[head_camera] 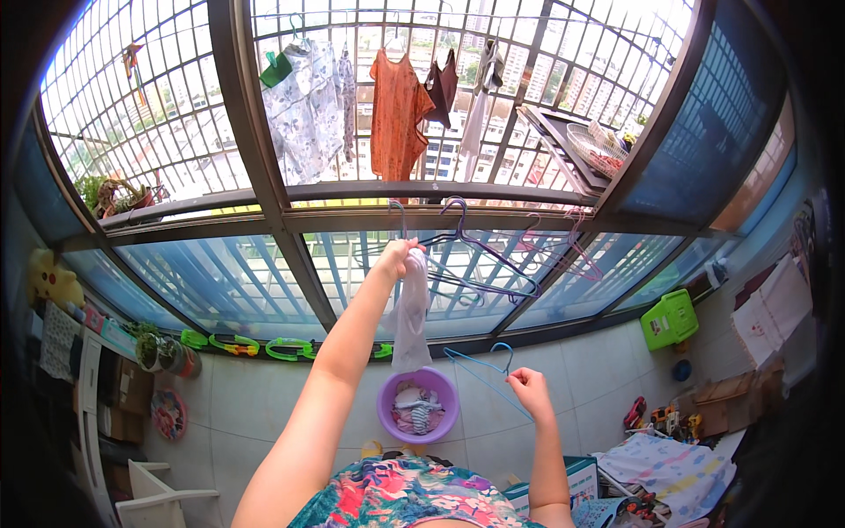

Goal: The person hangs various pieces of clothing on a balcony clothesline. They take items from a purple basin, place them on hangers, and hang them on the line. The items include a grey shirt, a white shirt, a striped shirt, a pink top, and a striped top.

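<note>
My left hand is stretched out toward the window, gripping a thin white cloth that hangs down limp. Just above that hand rises the hook of a hanger; I cannot tell whether the fingers also touch it. Lower and to the right, my right hand pinches a light blue clothes hanger near its neck, with no garment on it. Beneath the cloth, a purple plastic basin stands on the floor with crumpled laundry inside. Purple hangers and pink hangers hang from the window rail.
Beyond the window frame, an orange garment and patterned clothes hang before a barred grille. A green bin stands at right, near toys and a patterned cloth. A white chair is at lower left.
</note>
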Motion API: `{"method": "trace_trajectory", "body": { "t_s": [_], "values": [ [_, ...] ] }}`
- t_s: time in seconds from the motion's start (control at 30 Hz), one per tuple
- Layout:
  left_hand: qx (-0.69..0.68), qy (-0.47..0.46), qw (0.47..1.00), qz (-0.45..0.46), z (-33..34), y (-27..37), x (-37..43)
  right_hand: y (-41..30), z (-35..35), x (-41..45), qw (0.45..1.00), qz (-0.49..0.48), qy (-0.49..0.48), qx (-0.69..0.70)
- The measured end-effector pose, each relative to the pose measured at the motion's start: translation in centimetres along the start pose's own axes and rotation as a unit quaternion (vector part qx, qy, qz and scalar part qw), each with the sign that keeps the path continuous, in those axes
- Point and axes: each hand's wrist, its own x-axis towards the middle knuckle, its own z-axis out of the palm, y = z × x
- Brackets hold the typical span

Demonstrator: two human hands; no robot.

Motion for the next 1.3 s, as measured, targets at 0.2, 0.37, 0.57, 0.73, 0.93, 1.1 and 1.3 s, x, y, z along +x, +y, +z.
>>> {"method": "trace_trajectory", "body": {
  "t_s": [0.2, 0.37, 0.57, 0.73, 0.93, 1.1, 1.3],
  "values": [
    [0.001, 0.064, 0.996, 0.061, -1.7, -3.2, 0.7, -0.2, 0.2, 0.1, 1.0, -0.004, -0.002, 0.018],
    [0.006, 0.047, 0.992, 0.119, -1.2, -4.0, -1.2, 0.7, 0.5, -0.2, 0.999, 0.01, -0.001, 0.039],
    [0.189, 0.054, 0.967, 0.163, -3.6, -5.1, -5.5, -0.6, 0.2, -1.8, 0.999, -0.015, -0.002, -0.042],
    [0.573, 0.132, 0.731, 0.345, -5.6, -5.7, -9.1, -1.3, 0.6, -3.5, 0.998, -0.023, 0.012, 0.053],
    [0.659, 0.126, 0.619, 0.408, -5.4, -4.9, -14.5, -5.5, 2.6, -4.9, 0.993, -0.107, 0.039, 0.016],
    [0.591, 0.11, 0.68, 0.42, -4.9, -5.4, -17.5, -10.7, 5.6, -5.4, 0.987, -0.155, 0.016, 0.04],
    [0.574, 0.086, 0.682, 0.444, -3.4, -7.4, -19.9, -12.2, 10.7, -4.3, 0.982, -0.191, 0.007, 0.008]
  ]
}}
